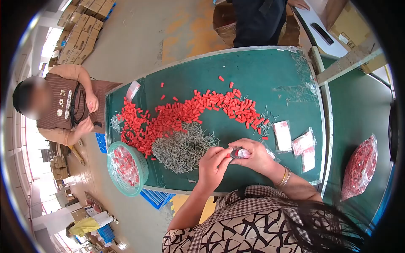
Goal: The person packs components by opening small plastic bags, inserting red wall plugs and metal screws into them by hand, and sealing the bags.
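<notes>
Over the near edge of the green table, my right hand (255,156) is closed around a small clear plastic bag (242,154) with some pink or red on it. My left hand (213,165) meets it from the left, its fingers pinched at the bag's edge. A bit of red shows at those fingertips; whether it is inside the bag I cannot tell. Just beyond my left hand lies a heap of grey screws (183,147). Red plastic wall plugs (177,116) spread in a long band behind the screws.
Flat packets (282,135) lie right of my hands. A green basket (139,162) with bagged red pieces stands at the table's left corner. A co-worker (63,105) sits at the left end, hands together. A large bag of red plugs (360,168) rests far right. Another person (257,23) stands behind.
</notes>
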Demonstrator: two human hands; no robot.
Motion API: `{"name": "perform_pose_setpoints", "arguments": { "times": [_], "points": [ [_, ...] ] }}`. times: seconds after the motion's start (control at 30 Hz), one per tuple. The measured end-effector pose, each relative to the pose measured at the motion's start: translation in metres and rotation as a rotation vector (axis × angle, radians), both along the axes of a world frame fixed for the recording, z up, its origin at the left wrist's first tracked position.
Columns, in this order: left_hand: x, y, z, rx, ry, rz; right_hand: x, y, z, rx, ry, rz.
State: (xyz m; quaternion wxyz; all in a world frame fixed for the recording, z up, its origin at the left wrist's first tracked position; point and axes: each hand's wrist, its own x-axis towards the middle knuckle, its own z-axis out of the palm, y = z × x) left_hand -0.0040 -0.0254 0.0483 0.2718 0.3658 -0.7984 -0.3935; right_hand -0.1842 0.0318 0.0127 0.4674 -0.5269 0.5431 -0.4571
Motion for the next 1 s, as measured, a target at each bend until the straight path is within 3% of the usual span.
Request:
{"name": "perform_pose_setpoints", "arguments": {
  "times": [0.07, 0.27, 0.37, 0.57, 0.67, 0.77, 0.9, 1.0],
  "points": [
    [-0.002, -0.001, 0.004, -0.082, -0.022, -0.037, 0.001, 0.001, -0.002, -0.024, 0.020, -0.002],
    [0.002, -0.002, 0.017, 0.079, 0.013, 0.067, -0.006, 0.002, 0.003, -0.036, -0.074, 0.055],
    [0.002, -0.005, 0.019, -0.076, 0.038, 0.049, -0.008, 0.001, 0.007, -0.110, -0.061, 0.076],
    [-0.003, 0.003, 0.041, -0.296, -0.230, -0.168, -0.005, 0.001, 0.002, -0.095, -0.093, 0.079],
    [-0.004, 0.003, 0.037, -0.260, -0.197, -0.140, -0.004, 0.000, 0.001, -0.088, -0.127, 0.095],
    [0.005, -0.002, 0.037, -0.073, -0.090, 0.012, -0.004, 0.004, 0.004, 0.049, -0.494, 0.053],
    [0.015, -0.004, 0.015, 0.299, 0.139, 0.230, -0.020, 0.004, 0.013, 0.226, -1.290, 0.022],
    [0.009, 0.003, 0.005, 0.724, 0.323, 0.153, -0.022, 0.006, 0.001, 0.187, -1.504, 0.014]
  ]
}}
